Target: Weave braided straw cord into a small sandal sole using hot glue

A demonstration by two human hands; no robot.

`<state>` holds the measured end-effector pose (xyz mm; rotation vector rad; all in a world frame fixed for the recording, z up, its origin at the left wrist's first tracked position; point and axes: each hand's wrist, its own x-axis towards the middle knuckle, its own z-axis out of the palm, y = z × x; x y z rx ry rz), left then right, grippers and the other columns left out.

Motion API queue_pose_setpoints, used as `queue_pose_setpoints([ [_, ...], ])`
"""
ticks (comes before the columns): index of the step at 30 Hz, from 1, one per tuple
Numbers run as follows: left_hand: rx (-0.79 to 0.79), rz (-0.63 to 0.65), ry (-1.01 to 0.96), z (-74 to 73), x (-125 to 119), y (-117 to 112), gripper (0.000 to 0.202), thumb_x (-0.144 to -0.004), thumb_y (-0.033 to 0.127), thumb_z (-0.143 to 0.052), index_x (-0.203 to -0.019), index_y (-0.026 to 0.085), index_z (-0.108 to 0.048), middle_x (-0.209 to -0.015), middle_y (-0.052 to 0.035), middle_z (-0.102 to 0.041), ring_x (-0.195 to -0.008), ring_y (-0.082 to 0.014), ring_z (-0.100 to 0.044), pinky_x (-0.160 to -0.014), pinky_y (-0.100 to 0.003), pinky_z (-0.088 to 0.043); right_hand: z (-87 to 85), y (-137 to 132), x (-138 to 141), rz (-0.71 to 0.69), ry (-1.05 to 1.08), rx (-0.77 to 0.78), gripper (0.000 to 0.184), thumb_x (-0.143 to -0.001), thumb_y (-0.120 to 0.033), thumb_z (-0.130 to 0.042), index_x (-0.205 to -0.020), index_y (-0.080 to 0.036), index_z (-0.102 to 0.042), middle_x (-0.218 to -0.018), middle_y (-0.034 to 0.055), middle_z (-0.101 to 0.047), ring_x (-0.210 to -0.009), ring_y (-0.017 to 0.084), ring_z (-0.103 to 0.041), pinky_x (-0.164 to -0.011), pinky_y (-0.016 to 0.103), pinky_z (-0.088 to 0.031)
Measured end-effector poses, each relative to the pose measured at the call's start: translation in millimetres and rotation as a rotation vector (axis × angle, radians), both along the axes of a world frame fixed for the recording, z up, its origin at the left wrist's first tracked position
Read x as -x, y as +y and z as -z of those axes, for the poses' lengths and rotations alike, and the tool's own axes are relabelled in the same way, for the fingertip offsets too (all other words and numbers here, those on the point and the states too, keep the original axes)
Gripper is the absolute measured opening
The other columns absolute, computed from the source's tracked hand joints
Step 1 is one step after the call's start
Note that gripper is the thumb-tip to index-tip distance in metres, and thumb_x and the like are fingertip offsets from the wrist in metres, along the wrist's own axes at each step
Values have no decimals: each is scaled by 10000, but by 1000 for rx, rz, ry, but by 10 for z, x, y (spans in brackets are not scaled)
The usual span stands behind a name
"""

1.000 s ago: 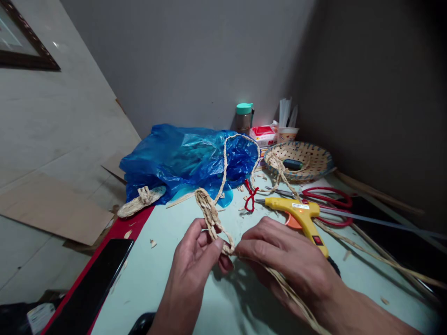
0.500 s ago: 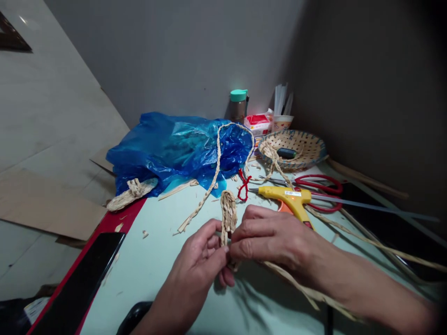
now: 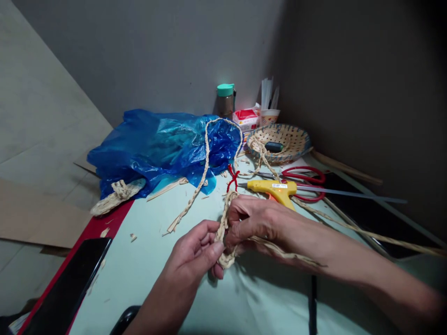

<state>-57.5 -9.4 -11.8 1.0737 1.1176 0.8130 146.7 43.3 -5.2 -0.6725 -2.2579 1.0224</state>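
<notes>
Between both hands is a long, rounded piece of braided straw, its edge turned toward me. My left hand grips its left side near the lower end, the thumb pressed on the braid. On the other side, my right hand has its fingers bent inward against the straw and covers part of it. A loose straw strand trails right beneath my right wrist. Just beyond the piece lies a twisted red cord. A yellow glue gun rests past my right hand, its trigger partly hidden.
Red-handled scissors lie behind the glue gun. A woven basket holds straw and a dark spool. A blue plastic bag spreads across the back, with a small straw slipper beside it. Black flat objects lie left and right.
The straw piece has turned from showing its ribbed face to showing its edge. My right hand has shifted up along it. The whole view has swung slightly right.
</notes>
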Motion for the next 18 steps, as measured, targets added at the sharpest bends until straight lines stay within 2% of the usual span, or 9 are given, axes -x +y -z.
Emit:
queue_pose_setpoints([
  [3,37,-20,-67,-11,-28,-9,259,-865,394,-669,-989,166,-659,-808,-20,-621,-643,-130,-532,-642,-249,-406,-74,1,-54,-91,-57,50,344,-914,6,-588,-983,-288,-752,-940,-14,-598,-889,146,-579,-789,247,-445],
  [6,63,-66,-111,-54,-53,-15,254,-861,394,-695,-976,171,-654,-800,-15,-628,-602,-102,-522,-620,-223,-401,-144,0,-51,-74,-8,124,194,-966,-109,-601,-983,-241,-742,-947,7,-613,-913,164,-575,-815,264,-450],
  [9,63,-155,-156,-95,-62,-16,248,-852,377,-727,-989,181,-660,-799,-7,-635,-601,-85,-530,-608,-201,-406,-165,-7,20,-32,166,384,48,-958,-213,-630,-969,-181,-664,-921,14,-636,-866,165,-592,-759,254,-465],
  [12,17,-212,-182,-96,-59,-9,286,-827,385,-765,-989,175,-658,-762,2,-640,-590,-80,-548,-596,-191,-410,-134,-27,108,57,324,594,92,-926,-253,-644,-958,-186,-589,-871,-5,-628,-797,147,-588,-686,232,-449],
  [14,-26,-226,-169,-79,-57,-5,313,-820,404,-772,-983,169,-645,-742,1,-647,-587,-87,-563,-584,-192,-413,-105,-52,161,129,378,577,117,-903,-276,-655,-932,-188,-584,-844,-7,-625,-779,150,-585,-677,237,-445],
  [18,-113,-260,-115,-61,-76,-20,383,-799,463,-780,-988,162,-639,-800,-20,-671,-598,-96,-571,-580,-203,-437,-97,-124,237,249,284,312,63,-915,-210,-614,-856,-194,-631,-825,-24,-638,-762,133,-576,-696,234,-440],
])
